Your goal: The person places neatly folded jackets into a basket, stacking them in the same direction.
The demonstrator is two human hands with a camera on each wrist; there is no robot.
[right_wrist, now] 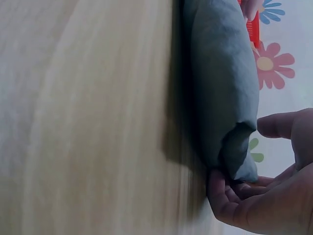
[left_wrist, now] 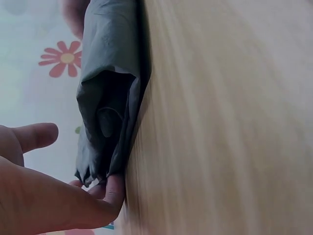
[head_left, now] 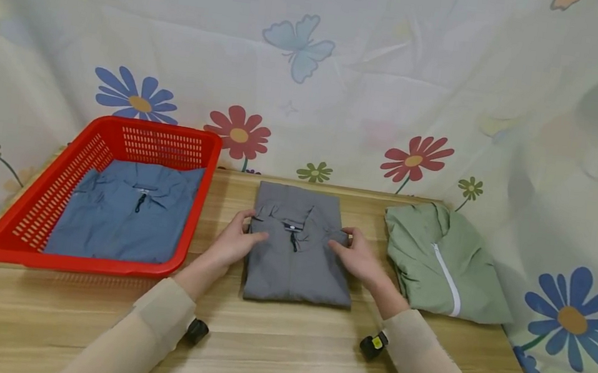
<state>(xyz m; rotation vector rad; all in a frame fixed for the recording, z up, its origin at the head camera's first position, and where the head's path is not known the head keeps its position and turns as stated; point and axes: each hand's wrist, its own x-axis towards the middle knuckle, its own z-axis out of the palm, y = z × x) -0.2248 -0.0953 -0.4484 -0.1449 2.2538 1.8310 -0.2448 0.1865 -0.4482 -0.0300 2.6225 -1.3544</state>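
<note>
A white cloth (head_left: 398, 36) printed with flowers and butterflies rises along the back and sides of the wooden table (head_left: 276, 360). The red basket (head_left: 95, 265) takes the left part of the table, its right rim well short of the middle. A folded green jacket (head_left: 418, 271) lies at the right, its lower corner near the table's slanting right edge. In the basket is a folded blue jacket (head_left: 119, 219). The folded grey jacket (head_left: 295, 274) lies between basket and green jacket, its far end near the table's back edge; bare wood shows along both its sides, with a deeper stretch in front.

The left hand (head_left: 235, 242) and right hand (head_left: 355, 258) are apart, one at each side of the grey jacket, fingers bent round its edges; in the wrist views both thumbs stand off the cloth. A black device (head_left: 195, 331) shows by the left wrist, and one with a yellow patch (head_left: 377, 342) by the right. The grey jacket's collar label (head_left: 293, 228) bears a pale mark, too small to read.
</note>
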